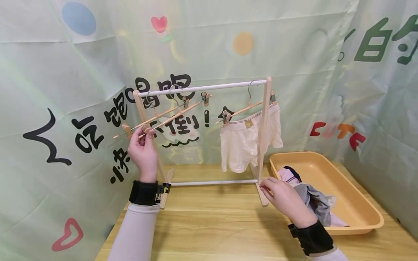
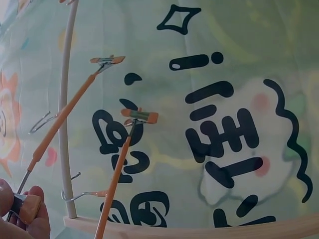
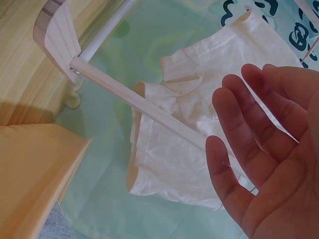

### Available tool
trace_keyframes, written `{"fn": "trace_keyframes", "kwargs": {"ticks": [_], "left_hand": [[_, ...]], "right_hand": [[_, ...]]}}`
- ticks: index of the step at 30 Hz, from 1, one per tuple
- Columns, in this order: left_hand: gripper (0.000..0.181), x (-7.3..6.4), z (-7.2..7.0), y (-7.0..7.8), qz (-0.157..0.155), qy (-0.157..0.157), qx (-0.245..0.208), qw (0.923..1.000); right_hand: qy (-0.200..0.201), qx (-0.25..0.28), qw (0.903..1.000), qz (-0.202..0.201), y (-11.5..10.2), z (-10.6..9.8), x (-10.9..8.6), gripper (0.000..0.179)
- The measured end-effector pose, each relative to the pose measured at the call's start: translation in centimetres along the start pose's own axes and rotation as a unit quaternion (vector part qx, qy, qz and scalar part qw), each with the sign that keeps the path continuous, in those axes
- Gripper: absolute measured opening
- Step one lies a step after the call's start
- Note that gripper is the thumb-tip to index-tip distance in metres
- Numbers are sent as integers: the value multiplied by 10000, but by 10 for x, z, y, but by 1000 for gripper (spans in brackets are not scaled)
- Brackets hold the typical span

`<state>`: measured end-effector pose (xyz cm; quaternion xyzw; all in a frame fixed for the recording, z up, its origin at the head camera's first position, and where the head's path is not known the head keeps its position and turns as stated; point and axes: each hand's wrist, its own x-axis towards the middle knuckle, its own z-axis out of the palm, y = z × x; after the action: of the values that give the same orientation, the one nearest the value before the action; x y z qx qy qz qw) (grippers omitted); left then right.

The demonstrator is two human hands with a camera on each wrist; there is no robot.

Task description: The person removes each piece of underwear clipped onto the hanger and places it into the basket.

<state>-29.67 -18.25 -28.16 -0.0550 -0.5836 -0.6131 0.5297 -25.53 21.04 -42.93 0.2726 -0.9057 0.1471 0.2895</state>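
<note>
My left hand (image 1: 143, 156) pinches the near clip (image 2: 29, 208) of a wooden clip hanger (image 1: 177, 115), whose metal hook is at the white top bar of a small rack (image 1: 209, 87). A second bare clip hanger (image 2: 115, 191) hangs beside it, close to the rack's left post. White shorts (image 1: 240, 144) hang from a third clip hanger (image 1: 251, 106) at the right end, held by clips at the waistband. My right hand (image 1: 284, 197) holds nothing; in the right wrist view its fingers are spread loosely in front of the shorts, near the right post (image 3: 142, 104).
An orange-yellow tray (image 1: 356, 188) stands on the wooden table (image 1: 215, 224) at the right. Crumpled grey cloth (image 1: 315, 203) and pink cloth with a dark edge (image 1: 289, 175) lie in it. A printed pale green curtain (image 1: 209, 47) closes off the back and sides.
</note>
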Motion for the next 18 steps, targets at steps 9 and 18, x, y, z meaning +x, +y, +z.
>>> {"fn": "trace_keyframes", "kwargs": {"ticks": [9,18], "left_hand": [[33,6,3,-4,115,42,-11,9999],[37,11,6,-4,4,17,47,10000]], "right_hand": [[33,53,10000,-42,-1,0,-1,5],[105,82,9998,-113,-1,1,0,6]]}}
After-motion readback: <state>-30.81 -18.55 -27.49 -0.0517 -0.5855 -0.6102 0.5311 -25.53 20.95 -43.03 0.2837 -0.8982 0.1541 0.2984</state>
